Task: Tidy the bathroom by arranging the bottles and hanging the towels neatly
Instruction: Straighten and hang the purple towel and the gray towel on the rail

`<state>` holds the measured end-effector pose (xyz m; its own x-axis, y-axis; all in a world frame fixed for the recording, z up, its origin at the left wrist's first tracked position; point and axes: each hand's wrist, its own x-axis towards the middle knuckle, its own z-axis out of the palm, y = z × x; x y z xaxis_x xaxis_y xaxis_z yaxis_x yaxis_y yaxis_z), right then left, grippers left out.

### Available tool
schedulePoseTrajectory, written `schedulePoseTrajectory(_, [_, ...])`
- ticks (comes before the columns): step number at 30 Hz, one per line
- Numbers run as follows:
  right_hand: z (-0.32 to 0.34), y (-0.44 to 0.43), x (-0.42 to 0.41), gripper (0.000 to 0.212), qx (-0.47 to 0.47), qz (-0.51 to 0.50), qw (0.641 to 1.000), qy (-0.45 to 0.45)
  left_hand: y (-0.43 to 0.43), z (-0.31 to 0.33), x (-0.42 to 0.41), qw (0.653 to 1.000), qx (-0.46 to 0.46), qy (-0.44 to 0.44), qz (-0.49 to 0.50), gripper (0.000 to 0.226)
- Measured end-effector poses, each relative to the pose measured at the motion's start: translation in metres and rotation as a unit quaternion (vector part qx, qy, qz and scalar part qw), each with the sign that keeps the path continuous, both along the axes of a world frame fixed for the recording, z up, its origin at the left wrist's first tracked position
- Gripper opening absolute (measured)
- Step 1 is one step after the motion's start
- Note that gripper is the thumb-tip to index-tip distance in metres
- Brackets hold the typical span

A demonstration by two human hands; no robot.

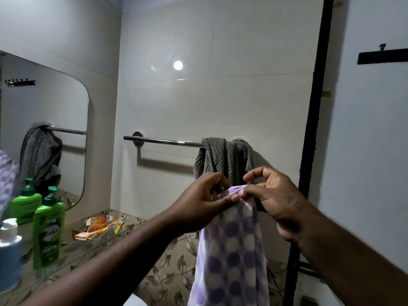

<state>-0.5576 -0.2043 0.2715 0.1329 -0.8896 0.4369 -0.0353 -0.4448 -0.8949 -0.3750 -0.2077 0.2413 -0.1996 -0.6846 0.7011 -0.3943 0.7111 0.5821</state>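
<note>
One wide-angle view, taken from a camera worn on the person's head. It faces a tiled wall (231, 100) straight ahead and tips slightly down. The left hand (204, 203) and right hand (277, 198) sit close to the lens, low and right of centre, forearms entering from the bottom edge. The towel rail (167, 141) lies just beyond, mid-frame. A mirror (44, 115) bends along the left edge.
</note>
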Motion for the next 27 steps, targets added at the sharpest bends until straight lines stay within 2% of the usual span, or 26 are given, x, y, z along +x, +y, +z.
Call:
schedulePoseTrajectory(2, [0.012, 0.005, -0.006, 0.026, 0.029, 0.043, 0.999, -0.008, 0.005, 0.006, -0.001, 0.995, 0.039, 0.028, -0.086, 0.046])
schedulePoseTrajectory(4, [0.024, 0.007, -0.01, 0.027, 0.026, 0.069, 0.997, -0.004, 0.008, 0.009, -0.002, 0.982, 0.062, 0.062, -0.168, 0.034])
schedulePoseTrajectory(7, [0.039, 0.007, -0.013, 0.031, 0.005, 0.072, 0.997, -0.003, 0.01, 0.012, -0.002, 0.97, 0.033, 0.097, -0.221, 0.022])
schedulePoseTrajectory(10, [0.049, 0.002, -0.016, 0.033, -0.01, 0.044, 0.999, -0.002, 0.009, 0.015, 0.004, 0.971, 0.005, 0.113, -0.211, 0.032])
schedulePoseTrajectory(12, [0.053, -0.001, -0.019, 0.034, -0.015, 0.03, 0.999, -0.007, 0.009, 0.014, 0.01, 0.978, 0.007, 0.092, -0.188, 0.036])
schedulePoseTrajectory(16, [0.054, -0.008, -0.02, 0.033, -0.03, 0.011, 0.999, -0.017, 0.008, 0.011, 0.022, 0.98, 0.049, 0.049, -0.185, 0.039])
schedulePoseTrajectory(22, [0.056, -0.014, -0.02, 0.031, -0.047, 0.002, 0.998, -0.033, 0.012, 0.011, 0.038, 0.977, 0.105, 0.051, -0.181, 0.043])
schedulePoseTrajectory(24, [0.056, -0.018, -0.024, 0.031, -0.054, -0.018, 0.997, -0.06, 0.013, 0.01, 0.047, 0.981, 0.095, 0.022, -0.167, 0.043])
schedulePoseTrajectory(27, [0.056, -0.025, -0.027, 0.031, -0.081, -0.052, 0.991, -0.091, 0.012, 0.007, 0.056, 0.989, 0.075, -0.066, -0.11, 0.039])
